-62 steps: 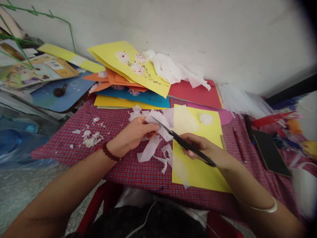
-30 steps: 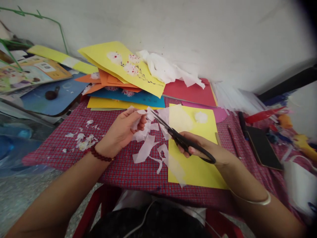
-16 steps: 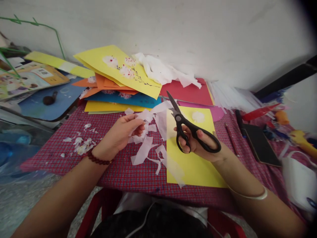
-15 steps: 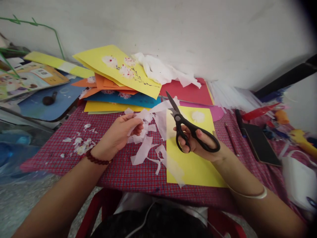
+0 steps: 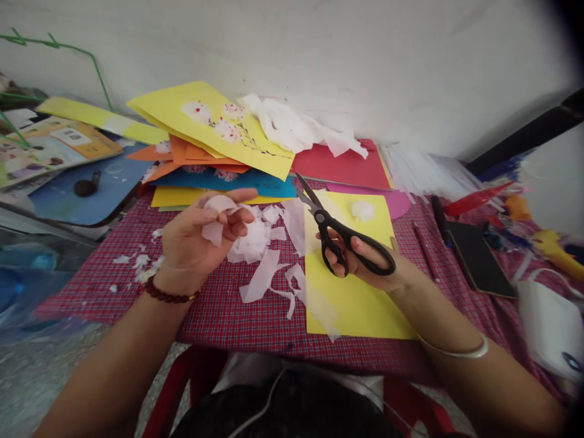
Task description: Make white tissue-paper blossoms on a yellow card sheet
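Observation:
My left hand [image 5: 201, 234] is raised over the left of the table, its fingers closed on a small strip of white tissue paper [image 5: 215, 220]. In my right hand [image 5: 351, 252] are black-handled scissors [image 5: 328, 222], fingers through the loops, blades slightly parted and pointing up and left. Under that hand lies a yellow sheet [image 5: 353, 304] with a round white paper tuft [image 5: 362, 210] near its top. Cut tissue pieces [image 5: 250, 240] are heaped between the hands, and longer scraps [image 5: 262, 280] lie in front of them.
Behind is a stack of coloured cards, topped by a yellow card with flowers [image 5: 196, 121]. Crumpled white tissue [image 5: 292, 125] rests beside it on a red folder [image 5: 342, 167]. At right are a pencil [image 5: 425, 250], a black notebook [image 5: 479, 258] and a white case [image 5: 550, 328]. Small shreds [image 5: 141, 264] lie at left.
My left hand has moved left and turned palm up, with a tissue strip now showing in its fingers, away from the heap. The right hand with the scissors has barely shifted.

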`<state>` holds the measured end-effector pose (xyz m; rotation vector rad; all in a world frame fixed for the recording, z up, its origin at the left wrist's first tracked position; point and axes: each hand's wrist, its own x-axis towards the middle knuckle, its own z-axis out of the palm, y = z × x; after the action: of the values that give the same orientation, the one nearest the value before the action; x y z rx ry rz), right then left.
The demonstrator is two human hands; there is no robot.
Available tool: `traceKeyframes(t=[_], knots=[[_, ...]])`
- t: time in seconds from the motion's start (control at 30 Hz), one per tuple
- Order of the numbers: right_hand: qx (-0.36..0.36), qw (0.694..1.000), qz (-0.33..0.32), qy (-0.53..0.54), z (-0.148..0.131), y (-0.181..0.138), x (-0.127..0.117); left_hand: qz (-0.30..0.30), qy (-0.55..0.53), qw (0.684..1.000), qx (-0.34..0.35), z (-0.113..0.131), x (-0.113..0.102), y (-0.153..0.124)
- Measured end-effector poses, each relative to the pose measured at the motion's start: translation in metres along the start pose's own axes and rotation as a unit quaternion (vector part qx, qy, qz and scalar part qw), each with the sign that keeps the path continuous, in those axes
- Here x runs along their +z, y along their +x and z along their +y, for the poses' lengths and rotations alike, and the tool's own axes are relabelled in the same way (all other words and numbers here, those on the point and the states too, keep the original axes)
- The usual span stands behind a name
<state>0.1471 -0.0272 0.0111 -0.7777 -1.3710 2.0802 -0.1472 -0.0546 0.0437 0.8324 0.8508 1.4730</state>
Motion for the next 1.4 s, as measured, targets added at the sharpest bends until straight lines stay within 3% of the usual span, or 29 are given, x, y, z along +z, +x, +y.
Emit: traceKeyframes(t=[0.27, 0.43, 0.57, 0.7, 0.83, 0.97, 1.1, 1.23, 1.4], knots=[[-0.017, 0.998, -0.040, -0.039, 0.004, -0.004, -0.002, -0.095, 0.002, 0.994, -0.054, -0.001, 0.009, -0.006], [-0.054, 0.988, -0.102, -0.107, -0.001, -0.009, -0.001, -0.094, 0.000, 0.995, -0.023, -0.006, 0.007, -0.002], [-0.011, 0.970, -0.153, -0.188, -0.014, -0.010, 0.008, -0.013, 0.094, 0.995, 0.020, -0.015, 0.002, 0.005], [0.017, 0.955, -0.113, -0.274, -0.019, -0.009, 0.014, 0.025, 0.173, 0.985, 0.012, -0.020, 0.000, 0.008], [0.033, 0.940, -0.089, -0.328, -0.017, -0.008, 0.015, -0.015, 0.188, 0.982, -0.022, -0.017, 0.001, 0.007], [0.036, 0.942, -0.079, -0.325, -0.016, -0.007, 0.016, -0.074, 0.182, 0.975, -0.105, -0.013, 0.001, 0.005], [0.018, 0.952, -0.072, -0.297, -0.014, -0.006, 0.016, -0.084, 0.188, 0.969, -0.136, -0.014, -0.001, 0.003], [-0.011, 0.960, -0.040, -0.278, -0.016, -0.006, 0.014, -0.074, 0.172, 0.976, -0.114, -0.020, -0.004, 0.004], [0.030, 0.941, -0.047, -0.333, -0.022, -0.008, 0.013, -0.025, 0.147, 0.986, -0.069, -0.024, -0.006, 0.006]])
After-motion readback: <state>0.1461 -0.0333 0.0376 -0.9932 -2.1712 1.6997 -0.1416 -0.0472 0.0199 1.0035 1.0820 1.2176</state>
